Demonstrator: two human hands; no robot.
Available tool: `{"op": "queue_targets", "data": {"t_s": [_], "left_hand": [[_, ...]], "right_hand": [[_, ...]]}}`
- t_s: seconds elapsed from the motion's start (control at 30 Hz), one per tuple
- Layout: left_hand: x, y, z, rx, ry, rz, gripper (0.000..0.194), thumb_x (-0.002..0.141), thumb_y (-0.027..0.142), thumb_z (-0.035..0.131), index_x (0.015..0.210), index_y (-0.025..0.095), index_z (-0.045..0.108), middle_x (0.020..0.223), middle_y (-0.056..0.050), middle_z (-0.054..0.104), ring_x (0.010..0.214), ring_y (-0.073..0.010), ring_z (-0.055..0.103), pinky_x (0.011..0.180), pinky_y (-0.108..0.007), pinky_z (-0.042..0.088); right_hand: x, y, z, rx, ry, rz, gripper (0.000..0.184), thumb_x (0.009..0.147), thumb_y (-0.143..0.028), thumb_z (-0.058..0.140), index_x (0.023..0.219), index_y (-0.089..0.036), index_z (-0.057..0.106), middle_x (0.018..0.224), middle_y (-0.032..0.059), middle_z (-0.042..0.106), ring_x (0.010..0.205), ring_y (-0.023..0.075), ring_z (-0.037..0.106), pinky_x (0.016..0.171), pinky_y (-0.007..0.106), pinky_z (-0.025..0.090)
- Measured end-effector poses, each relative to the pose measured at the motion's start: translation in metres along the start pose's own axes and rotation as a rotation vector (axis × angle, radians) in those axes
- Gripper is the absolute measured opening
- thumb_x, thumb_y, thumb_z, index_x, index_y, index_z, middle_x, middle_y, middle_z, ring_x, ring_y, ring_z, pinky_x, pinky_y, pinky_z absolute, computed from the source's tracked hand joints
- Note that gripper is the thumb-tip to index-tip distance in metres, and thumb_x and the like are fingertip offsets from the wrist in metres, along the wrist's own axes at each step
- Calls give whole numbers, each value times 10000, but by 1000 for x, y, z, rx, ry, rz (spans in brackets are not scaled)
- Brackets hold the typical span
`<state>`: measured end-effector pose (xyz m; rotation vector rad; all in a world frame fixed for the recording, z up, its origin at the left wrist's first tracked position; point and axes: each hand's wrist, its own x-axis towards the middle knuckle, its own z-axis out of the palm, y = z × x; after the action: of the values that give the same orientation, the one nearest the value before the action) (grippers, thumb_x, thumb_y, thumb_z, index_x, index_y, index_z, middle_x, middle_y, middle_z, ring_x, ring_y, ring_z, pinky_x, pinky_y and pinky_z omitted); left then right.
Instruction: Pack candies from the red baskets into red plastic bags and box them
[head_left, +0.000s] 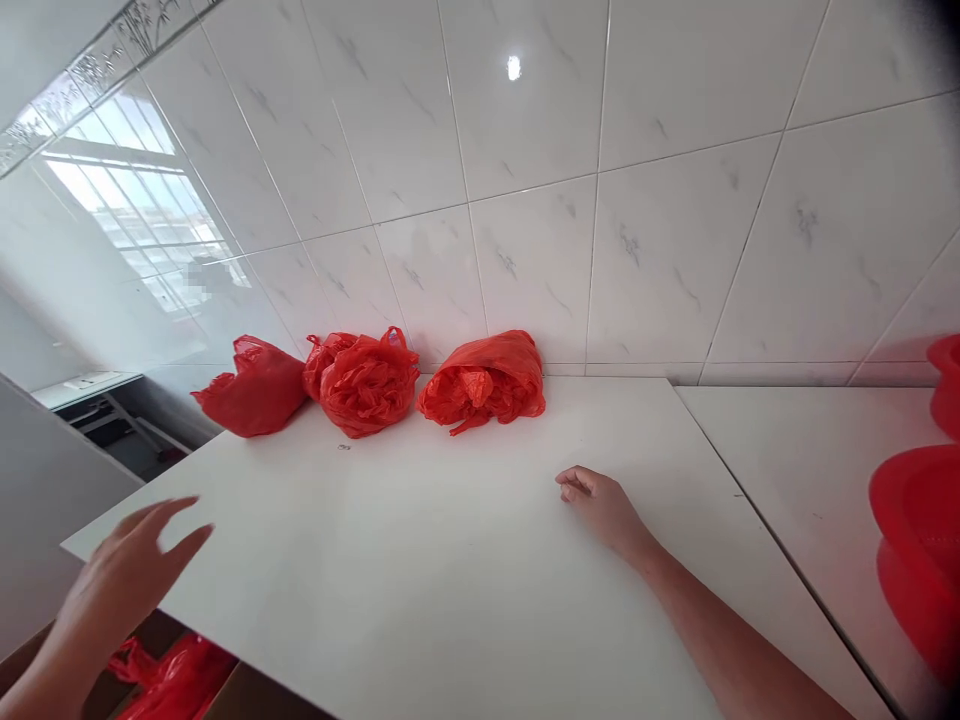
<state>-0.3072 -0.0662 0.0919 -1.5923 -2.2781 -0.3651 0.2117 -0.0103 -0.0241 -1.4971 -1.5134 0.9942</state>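
My left hand (135,560) is raised at the left edge of the white table (420,570), thumb and fingers apart with nothing between them. My right hand (596,500) is over the right half of the table, its fingers curled inward; nothing shows in them. Three red plastic bags stand in a row at the back by the wall: a left bag (259,390), a middle bag (366,385) with crumpled folds, and a right bag (487,380) with its mouth turned forward. What the bags contain is hidden. The right bag is the one closest to my right hand.
Below the table's left edge, a cardboard box (255,695) holds more red plastic (180,680). At the right, red tubs (919,560) stand on an adjoining white table (795,490), past a narrow gap. A tiled wall (525,270) closes off the back.
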Motion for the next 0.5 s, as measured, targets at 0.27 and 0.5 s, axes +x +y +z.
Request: {"op": "queue_targets", "data": {"t_s": [0.27, 0.5], "left_hand": [[36, 190, 18, -361, -12, 642, 592, 788, 361, 539, 1355, 312, 374, 1460, -66, 325, 1289, -281, 393, 973, -437, 433], [62, 320, 34, -650, -134, 579, 724, 578, 133, 661, 1264, 293, 499, 1364, -80, 450, 1163, -300, 475, 846, -372, 456]], "right_hand": [[-2, -1, -1, 2, -3, -26, 248, 766, -392, 466, 887, -248, 626, 840, 10, 661, 779, 196, 592, 639, 295, 425], [0, 0, -7, 34, -29, -5, 256, 776, -406, 450, 889, -254, 622, 830, 5, 651, 715, 179, 565, 578, 272, 402]]}}
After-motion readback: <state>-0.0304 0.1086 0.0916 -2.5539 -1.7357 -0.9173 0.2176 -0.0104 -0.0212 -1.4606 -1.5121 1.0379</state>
